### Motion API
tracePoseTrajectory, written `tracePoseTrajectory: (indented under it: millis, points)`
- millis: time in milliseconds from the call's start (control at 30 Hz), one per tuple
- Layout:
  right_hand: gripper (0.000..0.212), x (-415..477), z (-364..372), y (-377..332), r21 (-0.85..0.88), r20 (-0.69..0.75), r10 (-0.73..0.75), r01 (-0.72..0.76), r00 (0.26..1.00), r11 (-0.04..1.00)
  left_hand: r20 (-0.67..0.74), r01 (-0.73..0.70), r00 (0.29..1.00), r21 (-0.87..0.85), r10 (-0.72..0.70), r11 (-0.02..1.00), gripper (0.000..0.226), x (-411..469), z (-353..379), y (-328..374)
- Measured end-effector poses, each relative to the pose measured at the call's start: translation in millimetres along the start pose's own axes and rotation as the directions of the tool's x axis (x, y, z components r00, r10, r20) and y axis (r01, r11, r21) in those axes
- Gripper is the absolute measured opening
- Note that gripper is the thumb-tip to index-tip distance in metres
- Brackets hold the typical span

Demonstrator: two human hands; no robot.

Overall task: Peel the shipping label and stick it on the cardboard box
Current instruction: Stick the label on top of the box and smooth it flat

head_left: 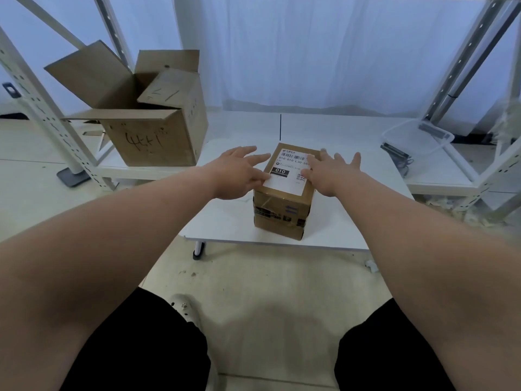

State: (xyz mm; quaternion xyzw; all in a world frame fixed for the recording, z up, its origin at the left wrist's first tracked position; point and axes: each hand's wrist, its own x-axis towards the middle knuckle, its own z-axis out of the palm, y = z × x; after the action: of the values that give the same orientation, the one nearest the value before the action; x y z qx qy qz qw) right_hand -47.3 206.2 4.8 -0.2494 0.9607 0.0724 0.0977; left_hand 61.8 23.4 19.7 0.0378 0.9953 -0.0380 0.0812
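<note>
Both forearms reach out from the bottom of the view toward a small taped cardboard box [282, 210] that stands near the front edge of the white tabletop [234, 221]. On its top face lies the shipping label [289, 172], white, with a barcode toward the far end and a black "010" block nearer the person. It looks already peeled and laid in place, so the step in hand is most likely the smoothing down.

The left hand [236, 173] lies open and flat, holding nothing, its fingertips resting on the label's near-left edge. The right hand [328, 173] is likewise spread and empty, its fingers over the label's right edge, hiding part of the print. The label sits between the two hands, touched by both.

To do it well, press from the middle outward toward each edge, so air is pushed out rather than trapped, and rub the corners firmly (the far ones look untouched at present). Keep the box steady while pressing; it stands fairly tall and could tip
</note>
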Motion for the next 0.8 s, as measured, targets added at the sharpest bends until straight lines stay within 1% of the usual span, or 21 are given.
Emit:
tracePoseTrajectory:
  millis: [67, 100, 133, 167, 233, 267, 300, 367, 433, 500, 533, 567, 633, 700, 733, 800]
  points:
    - [0.051, -0.7, 0.1, -1.0, -0.019, 0.004, 0.005, -0.005, 1.0, 1.0, 0.0, -0.016, 1.0, 0.008, 0.016, 1.0, 0.044, -3.6, 0.5, -1.6]
    - [0.051, -1.0, -0.2, -1.5, -0.027, -0.007, -0.017, 0.017, 1.0, 1.0, 0.005, -0.03, 1.0, 0.021, 0.03, 0.999, 0.048, -4.2, 0.7, -2.4]
    - [0.05, -1.3, -0.4, -2.2, -0.033, -0.031, -0.069, 0.068, 0.997, 0.997, 0.017, -0.041, 0.999, 0.032, 0.041, 0.999, 0.052, -4.2, 0.8, -3.1]
    - [0.049, -1.8, -0.5, -3.8, -0.03, -0.059, -0.154, 0.152, 0.986, 0.988, 0.031, -0.046, 0.998, 0.033, 0.045, 0.998, 0.056, -3.7, 0.7, -3.4]
    - [0.046, -5.4, -3.2, -8.6, 0.024, -0.068, -0.361, 0.364, 0.93, 0.931, 0.045, -0.045, 0.998, 0.016, 0.044, 0.999, 0.06, -1.5, 0.7, -5.0]
    - [0.045, -8.4, -6.4, -10.2, 0.086, -0.043, -0.432, 0.435, 0.901, 0.897, 0.043, -0.04, 0.998, 0.002, 0.04, 0.999, 0.059, 0.0, 0.7, -6.3]
    - [0.044, -10.9, -8.9, -10.0, 0.142, -0.014, -0.473, 0.47, 0.881, 0.871, 0.038, -0.037, 0.999, -0.011, 0.037, 0.999, 0.057, 1.5, 0.6, -7.4]
    - [0.043, -12.6, -9.2, -4.1, 0.186, 0.014, -0.482, 0.471, 0.876, 0.862, 0.031, -0.032, 0.999, -0.035, 0.033, 0.999, 0.054, 4.1, 0.4, -8.4]
    - [0.043, -11.3, -7.1, 5.2, 0.167, 0.013, -0.402, 0.394, 0.916, 0.904, 0.021, -0.006, 1.0, -0.089, 0.008, 0.996, 0.049, 6.6, -0.9, -6.6]
    - [0.044, -10.4, -6.9, 9.0, 0.141, 0.007, -0.312, 0.308, 0.95, 0.941, 0.0, 0.057, 0.998, -0.202, -0.058, 0.978, 0.044, 7.5, -4.4, -0.9]
    - [0.044, -10.6, -8.5, 7.5, 0.139, 0.001, -0.306, 0.303, 0.952, 0.943, -0.006, 0.095, 0.995, -0.282, -0.101, 0.955, 0.043, 8.0, -6.3, 2.5]
    - [0.042, -11.8, -10.6, 4.4, 0.152, -0.004, -0.333, 0.33, 0.943, 0.932, -0.01, 0.124, 0.991, -0.363, -0.136, 0.924, 0.042, 9.0, -7.8, 5.6]
    - [0.038, -17.3, -14.4, -2.2, 0.237, -0.001, -0.443, 0.43, 0.897, 0.871, -0.014, 0.157, 0.982, -0.487, -0.187, 0.859, 0.041, 12.3, -9.9, 10.0]
    - [0.033, -25.4, -16.2, -5.1, 0.347, 0.01, -0.511, 0.476, 0.86, 0.808, -0.003, 0.188, 0.973, -0.557, -0.229, 0.809, 0.032, 17.1, -9.4, 11.8]
    - [0.031, -28.5, -16.5, -3.0, 0.389, 0.005, -0.512, 0.47, 0.859, 0.792, 0.009, 0.207, 0.969, -0.575, -0.246, 0.792, 0.027, 20.2, -8.9, 13.0]
    - [0.028, -31.1, -15.7, 1.9, 0.45, -0.039, -0.469, 0.435, 0.882, 0.78, 0.036, 0.248, 0.96, -0.577, -0.279, 0.778, 0.026, 25.0, -7.0, 14.2]
